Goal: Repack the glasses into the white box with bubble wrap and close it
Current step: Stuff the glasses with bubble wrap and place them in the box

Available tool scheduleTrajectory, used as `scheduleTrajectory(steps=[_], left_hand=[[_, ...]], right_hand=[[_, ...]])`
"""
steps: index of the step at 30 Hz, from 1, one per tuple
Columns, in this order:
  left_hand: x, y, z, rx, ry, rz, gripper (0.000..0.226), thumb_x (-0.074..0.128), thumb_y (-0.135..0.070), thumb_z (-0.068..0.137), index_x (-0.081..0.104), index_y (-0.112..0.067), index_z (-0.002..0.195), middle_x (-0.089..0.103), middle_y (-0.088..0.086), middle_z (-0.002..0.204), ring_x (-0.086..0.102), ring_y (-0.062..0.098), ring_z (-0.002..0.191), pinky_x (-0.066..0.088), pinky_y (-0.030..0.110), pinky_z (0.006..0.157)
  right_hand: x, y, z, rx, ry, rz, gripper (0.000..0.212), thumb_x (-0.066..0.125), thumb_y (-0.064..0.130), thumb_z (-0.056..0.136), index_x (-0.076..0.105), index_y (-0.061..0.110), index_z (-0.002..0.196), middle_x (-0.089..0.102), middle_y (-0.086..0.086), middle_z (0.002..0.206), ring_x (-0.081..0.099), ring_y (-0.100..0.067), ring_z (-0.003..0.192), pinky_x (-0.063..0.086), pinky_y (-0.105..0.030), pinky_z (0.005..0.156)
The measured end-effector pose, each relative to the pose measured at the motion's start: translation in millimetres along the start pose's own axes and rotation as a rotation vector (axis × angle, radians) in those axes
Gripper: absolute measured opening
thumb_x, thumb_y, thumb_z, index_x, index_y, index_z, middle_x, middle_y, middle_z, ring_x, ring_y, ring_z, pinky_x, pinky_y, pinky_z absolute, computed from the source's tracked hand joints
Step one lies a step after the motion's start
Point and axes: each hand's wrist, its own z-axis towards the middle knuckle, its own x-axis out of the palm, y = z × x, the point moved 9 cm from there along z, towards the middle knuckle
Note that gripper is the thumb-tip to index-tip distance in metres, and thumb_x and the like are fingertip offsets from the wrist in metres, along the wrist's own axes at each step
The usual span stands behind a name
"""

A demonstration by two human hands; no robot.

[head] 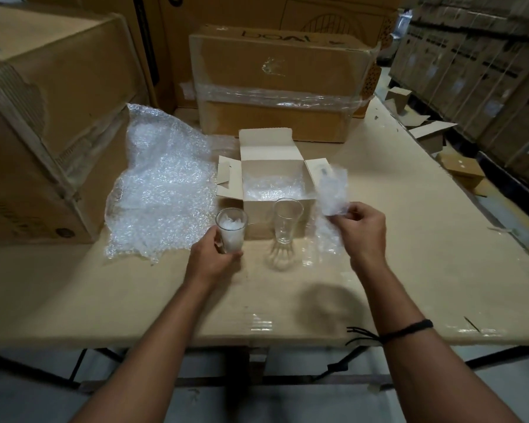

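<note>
A stuffed glass (231,228) is being gripped by the left hand (217,254), just in front of the left corner of the white box (275,190); the fingers are being closed around its lower half, and it is being held upright with white wrap already packed inside. A small piece of bubble wrap (333,193) is being pinched between the thumb and fingertips of the right hand (361,230), just to the right of the box. An empty glass (287,219) is being left standing upright directly in front of the box, between the two hands and touched by neither. The box is being kept open, flaps up, with a layer of wrap lining its floor. A large sheet of bubble wrap (162,190) is being left spread to the left of the box on the table (104,294).

The step in hand is judged to be the padding of the glasses. It is likely being done best if the small piece is pushed loosely into the empty glass, with that glass steadied at its base so that it is not tipped. The stuffed glass should be lowered upright onto the lining, away from the box wall.
</note>
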Motion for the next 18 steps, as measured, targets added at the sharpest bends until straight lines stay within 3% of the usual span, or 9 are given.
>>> scheduleTrajectory(steps=[3,6,8,10,12,14,16,18], left_hand=[[-1,3,1,0.018,0.02,-0.015,0.031,0.083,-0.023,0.07,0.064,-0.019,0.094,0.067,-0.008,0.085,0.061,0.011,0.074,0.042,0.015,0.06],[0,6,2,0.024,0.021,-0.039,0.025,0.082,-0.024,0.072,0.063,-0.023,0.088,0.066,-0.01,0.08,0.06,-0.004,0.07,0.041,0.012,0.059],[-1,4,1,0.041,0.02,-0.053,0.023,0.081,-0.023,0.073,0.062,-0.022,0.086,0.064,-0.01,0.074,0.057,-0.011,0.065,0.037,0.008,0.055],[-1,4,1,0.032,0.036,-0.084,0.027,0.082,-0.02,0.071,0.063,-0.024,0.09,0.065,-0.011,0.076,0.056,-0.012,0.063,0.038,0.007,0.054],[-3,6,2,0.031,0.047,-0.092,0.03,0.082,-0.02,0.07,0.064,-0.024,0.093,0.066,-0.012,0.08,0.057,-0.012,0.063,0.038,0.005,0.054],[-5,6,2,0.036,0.045,-0.078,0.028,0.082,-0.021,0.07,0.063,-0.025,0.091,0.065,-0.014,0.08,0.056,-0.012,0.064,0.038,0.005,0.055],[-5,8,3,0.015,0.046,-0.091,0.025,0.08,-0.022,0.072,0.062,-0.024,0.089,0.064,-0.012,0.079,0.057,-0.005,0.066,0.04,0.007,0.057],[-3,9,2,-0.006,0.064,-0.129,0.025,0.08,-0.022,0.073,0.063,-0.025,0.09,0.066,-0.013,0.08,0.06,-0.003,0.068,0.042,0.009,0.058]], right_hand=[[36,21,-18,-0.035,0.097,0.053,0.019,0.083,0.014,0.065,0.064,0.014,0.062,0.051,0.01,0.05,0.043,-0.009,0.053,0.038,-0.027,0.054],[89,31,-43,0.03,0.208,0.157,0.014,0.076,-0.001,0.069,0.066,0.009,0.066,0.064,-0.004,0.056,0.056,-0.013,0.055,0.05,-0.037,0.053],[119,34,-57,0.154,0.281,0.378,0.013,0.067,-0.011,0.073,0.066,0.002,0.071,0.067,-0.011,0.065,0.064,-0.022,0.062,0.058,-0.04,0.062],[137,42,-62,0.157,0.329,0.442,0.013,0.065,-0.011,0.075,0.069,0.001,0.079,0.071,-0.01,0.075,0.068,-0.024,0.073,0.058,-0.038,0.076],[143,54,-58,-0.02,0.328,0.209,0.023,0.063,-0.007,0.076,0.074,0.008,0.09,0.075,-0.005,0.084,0.069,-0.019,0.08,0.056,-0.034,0.079],[150,68,-60,-0.306,0.319,-0.21,0.031,0.06,-0.001,0.076,0.074,0.015,0.099,0.074,0.0,0.094,0.066,-0.018,0.084,0.053,-0.03,0.077],[167,81,-73,-0.614,0.322,-0.588,0.032,0.062,0.004,0.075,0.075,0.02,0.099,0.073,0.005,0.106,0.058,-0.023,0.085,0.048,-0.032,0.077],[179,84,-83,-0.761,0.351,-0.86,0.031,0.058,0.008,0.073,0.075,0.021,0.095,0.072,0.007,0.109,0.053,-0.024,0.084,0.042,-0.033,0.076]])
